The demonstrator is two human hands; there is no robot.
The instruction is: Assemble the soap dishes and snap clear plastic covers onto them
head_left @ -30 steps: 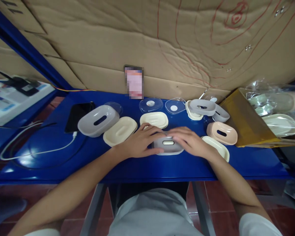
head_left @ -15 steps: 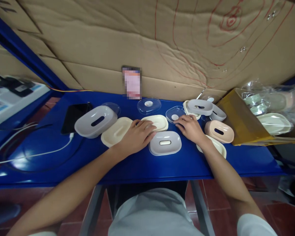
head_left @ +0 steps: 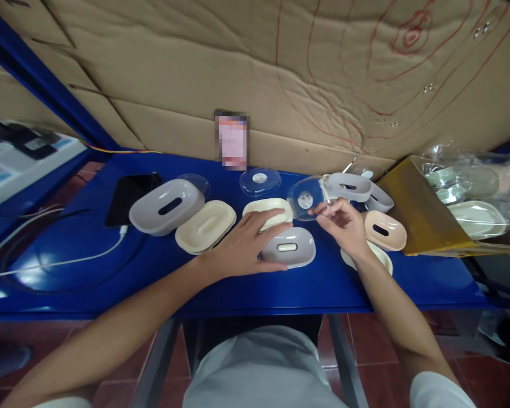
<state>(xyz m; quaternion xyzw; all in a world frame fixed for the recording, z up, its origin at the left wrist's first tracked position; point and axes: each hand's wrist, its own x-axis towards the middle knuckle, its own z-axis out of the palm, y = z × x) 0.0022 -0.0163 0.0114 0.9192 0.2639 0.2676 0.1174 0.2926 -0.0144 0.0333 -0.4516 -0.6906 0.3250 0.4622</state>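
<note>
My right hand pinches the near edge of a clear plastic lid with a round label, tilted up off the table. Fingers spread, my left hand reaches over the left end of a grey oval dish with a slot in its middle; whether it touches the dish I cannot tell. Just behind it lies a cream oval tray, partly under the left fingers. Another cream tray lies to the left of that hand, against a larger grey slotted dish.
A second clear lid lies at the back. Peach and grey slotted dishes cluster at the right, near a cardboard box with wrapped pieces. A black phone with a white cable is at the left of the blue table.
My right hand has lifted the clear lid from the table and tilted it up. My left hand has moved off the cream tray toward the grey dish, its fingers spreading.
</note>
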